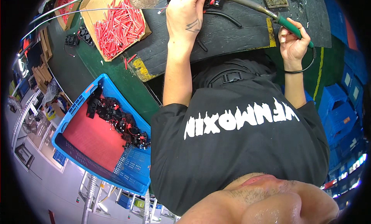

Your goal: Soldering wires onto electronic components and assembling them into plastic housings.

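Observation:
My right hand is closed around the green handle of a soldering iron, whose metal shaft slants up and left toward the top edge. My left hand is at the top of the view, fingers pinched close to the iron's tip. A thin strand of solder wire comes in from the left and passes behind that hand, appearing again at the fingertips. Beneath the fingers, a small black part with a red lead is partly hidden. A black cable lies beside it on the dark bench.
Left on the bench is a cardboard box of short red tube-like pieces, with small black fans farther left. A blue crate with black wired parts stands below it. Blue bins are at right. The iron's cord loops by my right wrist.

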`<state>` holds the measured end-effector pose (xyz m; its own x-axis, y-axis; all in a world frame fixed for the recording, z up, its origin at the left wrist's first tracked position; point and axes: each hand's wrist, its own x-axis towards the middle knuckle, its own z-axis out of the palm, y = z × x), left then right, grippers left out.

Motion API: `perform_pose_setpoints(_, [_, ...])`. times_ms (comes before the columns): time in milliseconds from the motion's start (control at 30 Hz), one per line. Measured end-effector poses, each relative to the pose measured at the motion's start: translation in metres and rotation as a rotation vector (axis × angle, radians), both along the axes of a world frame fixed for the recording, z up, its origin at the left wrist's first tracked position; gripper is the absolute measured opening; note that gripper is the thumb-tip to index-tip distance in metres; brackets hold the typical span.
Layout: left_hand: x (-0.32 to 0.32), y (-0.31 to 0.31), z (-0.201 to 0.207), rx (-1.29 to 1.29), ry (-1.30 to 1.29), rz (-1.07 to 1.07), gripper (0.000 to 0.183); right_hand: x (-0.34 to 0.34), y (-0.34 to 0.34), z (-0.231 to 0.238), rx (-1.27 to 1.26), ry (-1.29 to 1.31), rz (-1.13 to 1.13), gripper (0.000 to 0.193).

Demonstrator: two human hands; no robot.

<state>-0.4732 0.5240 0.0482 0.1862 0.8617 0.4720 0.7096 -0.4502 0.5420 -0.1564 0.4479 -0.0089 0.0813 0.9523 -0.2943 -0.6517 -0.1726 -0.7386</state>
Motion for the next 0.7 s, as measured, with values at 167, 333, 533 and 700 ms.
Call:
perform_pose_setpoints(167, [0.0007, 0.0, -0.0012, -0.002, 0.035, 0.009, 0.011, -0.0012, 0.0003, 0.0015, 0.005, 0.0, 0.004, 0.049])
perform_pose_setpoints(333, [0.0016, 0.0007, -0.0046, 0.019, 0.029, -0.002, 0.011, 0.0013, 0.0001, -0.0024, -0.003, -0.006, 0.001, 0.05])
perform_pose_setpoints(533, [0.0012, 0.0008, -0.0044, 0.025, 0.021, -0.015, 0.011, 0.0012, 0.0006, -0.0011, -0.012, 0.002, 0.001, 0.05])
perform_pose_setpoints(700, [0.0011, 0.0003, -0.0036, -0.004, 0.052, -0.006, 0.01, -0.0007, 0.0004, 0.0012, 0.0, -0.005, -0.018, 0.049])
